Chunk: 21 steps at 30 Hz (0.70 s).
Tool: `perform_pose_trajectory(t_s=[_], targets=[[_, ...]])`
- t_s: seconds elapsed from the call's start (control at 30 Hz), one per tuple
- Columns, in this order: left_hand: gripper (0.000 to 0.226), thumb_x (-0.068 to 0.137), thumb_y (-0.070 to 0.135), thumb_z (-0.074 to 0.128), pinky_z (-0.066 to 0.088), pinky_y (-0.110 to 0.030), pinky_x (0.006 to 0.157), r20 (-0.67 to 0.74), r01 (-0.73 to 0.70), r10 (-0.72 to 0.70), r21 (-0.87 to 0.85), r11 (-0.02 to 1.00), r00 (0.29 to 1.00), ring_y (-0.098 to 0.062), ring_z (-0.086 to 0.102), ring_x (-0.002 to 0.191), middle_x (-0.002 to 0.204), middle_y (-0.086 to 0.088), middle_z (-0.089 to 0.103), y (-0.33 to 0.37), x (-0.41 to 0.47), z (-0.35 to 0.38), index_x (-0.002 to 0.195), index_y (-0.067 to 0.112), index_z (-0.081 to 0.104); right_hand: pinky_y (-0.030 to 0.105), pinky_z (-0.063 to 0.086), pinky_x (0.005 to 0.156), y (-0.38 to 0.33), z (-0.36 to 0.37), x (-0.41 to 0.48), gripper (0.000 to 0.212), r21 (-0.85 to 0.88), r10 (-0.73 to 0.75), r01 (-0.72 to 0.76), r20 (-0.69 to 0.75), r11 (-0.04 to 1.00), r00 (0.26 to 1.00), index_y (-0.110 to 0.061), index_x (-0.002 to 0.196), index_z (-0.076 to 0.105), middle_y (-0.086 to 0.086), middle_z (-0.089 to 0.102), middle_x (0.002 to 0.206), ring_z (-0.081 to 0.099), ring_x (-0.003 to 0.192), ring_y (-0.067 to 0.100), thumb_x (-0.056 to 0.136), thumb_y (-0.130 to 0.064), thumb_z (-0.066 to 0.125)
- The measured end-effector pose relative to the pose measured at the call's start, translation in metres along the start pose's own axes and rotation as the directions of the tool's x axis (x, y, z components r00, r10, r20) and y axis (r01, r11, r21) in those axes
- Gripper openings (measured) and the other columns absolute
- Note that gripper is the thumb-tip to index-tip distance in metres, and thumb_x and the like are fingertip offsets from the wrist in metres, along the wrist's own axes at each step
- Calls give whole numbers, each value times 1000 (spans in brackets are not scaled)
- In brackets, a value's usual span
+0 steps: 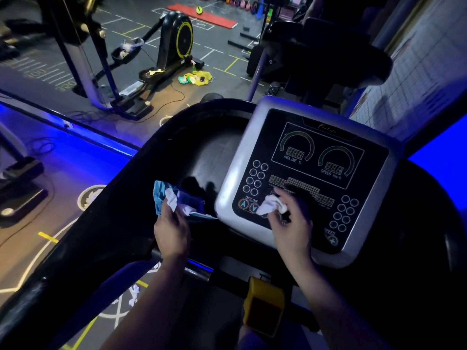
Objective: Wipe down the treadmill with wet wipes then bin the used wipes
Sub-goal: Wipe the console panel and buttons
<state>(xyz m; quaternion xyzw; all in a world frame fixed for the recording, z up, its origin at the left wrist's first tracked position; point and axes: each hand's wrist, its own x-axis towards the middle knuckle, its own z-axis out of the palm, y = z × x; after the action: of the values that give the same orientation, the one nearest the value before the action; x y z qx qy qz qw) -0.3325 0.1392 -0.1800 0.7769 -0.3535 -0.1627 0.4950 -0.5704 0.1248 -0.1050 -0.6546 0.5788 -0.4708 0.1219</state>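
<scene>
Right hand: the right hand (290,224) has its fingers curled, pinching a crumpled white wipe (273,204) against the panel.
Wipe's place: low on the dark face of the treadmill console (243,152), at the fingertips.
Left hand: the left hand (171,231) grips a blue wipes pack (161,195). A white sheet (172,200) pokes up by the thumb.
In the way: the incline arrow buttons (249,205) sit just left of the right hand's wipe, with columns of round buttons up-left and to its right. A yellow clip (264,303) sits below, between the two forearms.
Edges: the console's silver rim runs between the hands and just below the right wrist. The dark curved frame (113,223) passes under the left hand.
Open room: bare panel lies above the right hand, up to the incline and speed dials.
Floor: a round bin (86,198) holding white scraps stands well left of the left hand, and loose wipes (134,294) lie below the left forearm.
Beyond: an exercise machine (177,39) with a yellow ring stands far above the left hand.
Hard to tell: the right fingertips are blurred and the buttons under that hand are covered. The bin is partly cut off by the frame. The area right of the right forearm is too dark to read.
</scene>
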Motion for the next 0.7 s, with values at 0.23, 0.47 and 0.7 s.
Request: perform_pose_trajectory(t_s=[0.23, 0.47, 0.7], targets=[[28, 104, 14, 50, 45, -47, 75, 3, -1, 1, -15, 1000, 1000, -48, 64, 85, 92, -29, 68, 1, 0, 0, 125, -1, 62, 33, 54, 92, 4, -39, -17, 30, 222, 258, -231, -105, 947, 960, -21, 102, 73, -7, 74, 104, 69, 101, 14, 84, 3, 72], [30, 104, 12, 51, 46, -51, 79, 11, -3, 3, 9, 1000, 1000, -53, 63, 90, 95, -36, 66, 0, -1, -1, 128, -3, 61, 25, 54, 83, 9, -50, -53, 31, 296, 395, -350, -106, 889, 912, -20, 103, 75, -3, 76, 95, 71, 91, 14, 83, 4, 76], [35, 104, 19, 52, 50, -55, 83, -22, -32, 33, 28, 999, 999, -56, 65, 93, 100, -38, 68, 3, -3, -3, 133, 2, 61, 42, 61, 71, 4, -61, -92, 52, 483, 542, -470, -11, 739, 841, -21, 127, 62, 4, 75, 101, 74, 86, 27, 86, 8, 72]])
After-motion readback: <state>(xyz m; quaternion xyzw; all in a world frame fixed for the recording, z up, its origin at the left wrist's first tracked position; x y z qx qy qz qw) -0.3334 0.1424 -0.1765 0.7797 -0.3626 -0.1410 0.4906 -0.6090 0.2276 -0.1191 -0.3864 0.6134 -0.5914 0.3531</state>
